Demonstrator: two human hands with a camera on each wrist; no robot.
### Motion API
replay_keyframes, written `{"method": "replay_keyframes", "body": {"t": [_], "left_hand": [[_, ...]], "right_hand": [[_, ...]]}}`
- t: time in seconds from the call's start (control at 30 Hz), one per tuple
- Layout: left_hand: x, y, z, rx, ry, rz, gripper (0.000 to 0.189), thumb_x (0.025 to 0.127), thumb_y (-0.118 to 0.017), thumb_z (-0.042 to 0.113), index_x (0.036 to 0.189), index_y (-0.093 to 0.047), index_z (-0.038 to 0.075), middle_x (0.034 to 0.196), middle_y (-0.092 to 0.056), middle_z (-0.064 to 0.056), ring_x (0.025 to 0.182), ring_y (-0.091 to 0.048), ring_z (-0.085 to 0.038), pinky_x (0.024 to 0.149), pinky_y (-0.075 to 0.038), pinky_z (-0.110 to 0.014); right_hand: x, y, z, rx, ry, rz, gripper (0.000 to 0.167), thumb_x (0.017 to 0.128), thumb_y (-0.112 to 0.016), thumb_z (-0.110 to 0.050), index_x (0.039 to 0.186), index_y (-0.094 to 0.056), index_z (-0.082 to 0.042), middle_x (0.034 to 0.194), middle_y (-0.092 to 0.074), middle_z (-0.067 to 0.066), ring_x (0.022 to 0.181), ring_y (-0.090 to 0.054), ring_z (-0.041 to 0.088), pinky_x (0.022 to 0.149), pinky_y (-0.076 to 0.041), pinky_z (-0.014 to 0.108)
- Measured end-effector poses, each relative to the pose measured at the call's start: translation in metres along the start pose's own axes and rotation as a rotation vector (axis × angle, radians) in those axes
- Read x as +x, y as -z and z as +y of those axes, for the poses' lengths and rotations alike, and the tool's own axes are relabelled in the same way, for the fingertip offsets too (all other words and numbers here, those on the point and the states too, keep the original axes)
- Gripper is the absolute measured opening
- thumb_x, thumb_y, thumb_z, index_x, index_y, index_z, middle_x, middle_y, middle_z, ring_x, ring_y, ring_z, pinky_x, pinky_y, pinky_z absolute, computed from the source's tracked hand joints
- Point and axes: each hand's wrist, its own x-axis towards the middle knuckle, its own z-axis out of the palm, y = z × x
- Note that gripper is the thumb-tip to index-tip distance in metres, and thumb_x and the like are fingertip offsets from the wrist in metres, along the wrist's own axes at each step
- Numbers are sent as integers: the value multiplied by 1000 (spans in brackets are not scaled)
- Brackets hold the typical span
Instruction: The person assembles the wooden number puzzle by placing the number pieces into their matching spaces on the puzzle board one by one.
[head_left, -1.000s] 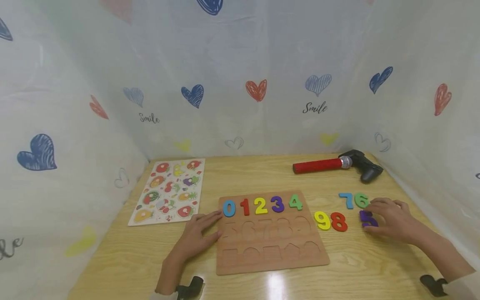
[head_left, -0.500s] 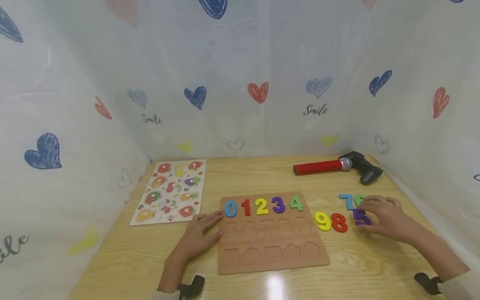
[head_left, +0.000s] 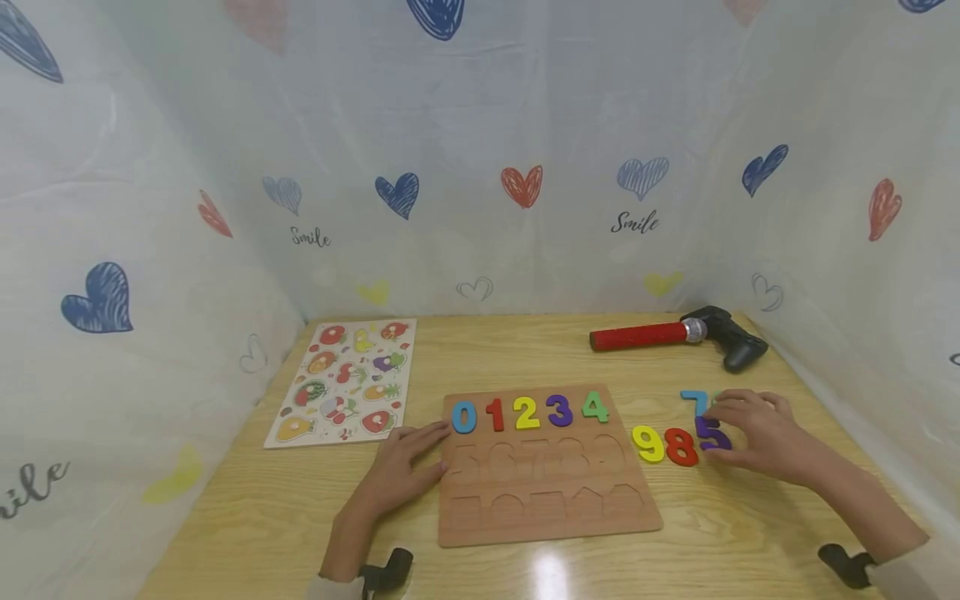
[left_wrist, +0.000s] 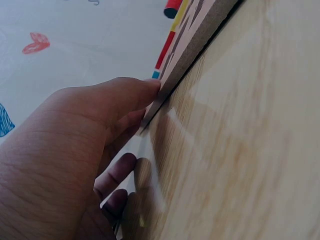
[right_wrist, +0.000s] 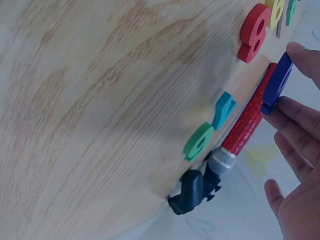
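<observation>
My right hand (head_left: pixel 772 437) pinches a purple number 5 (head_left: pixel 712 435) between thumb and fingertips. The right wrist view shows that purple 5 (right_wrist: pixel 276 82) held up off the table. Near it lie a red 8 (head_left: pixel 681 447), a yellow 9 (head_left: pixel 637 435) and a blue 7 (head_left: pixel 693 394). A green 6 (right_wrist: pixel 192 145) is mostly hidden behind the hand in the head view. My left hand (head_left: pixel 397 475) touches the left edge of a wooden number board (head_left: pixel 551 533) with thumb and fingertip. Numbers 0 to 4 fill the board's top row; the two lower rows show bare recesses.
A fruit puzzle board (head_left: pixel 345 392) lies at the back left. Toward the back right are a red microphone (head_left: pixel 637 337) and a black game controller (head_left: pixel 742 354). A white curtain (head_left: pixel 465 242) printed with hearts surrounds the table.
My right hand has moved left with the purple 5, from beside the 6 to close by the red 8. It now covers most of the 6. My left hand stays at the board's edge.
</observation>
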Motion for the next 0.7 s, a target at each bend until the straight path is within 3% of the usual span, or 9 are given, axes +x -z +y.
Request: {"method": "replay_keyframes", "body": {"t": [0.7], "left_hand": [[1,-2,-3,-4,-26,14,50,92,-71,37,140,-62,23,148,-51,13,119,-43,-20,96,-37,-49]], "right_hand": [[17,-4,-22,25,56,4,46,74,-88,-39,108,-75,-11,117,-67,14,117,-47,38,91,-25,67]]}}
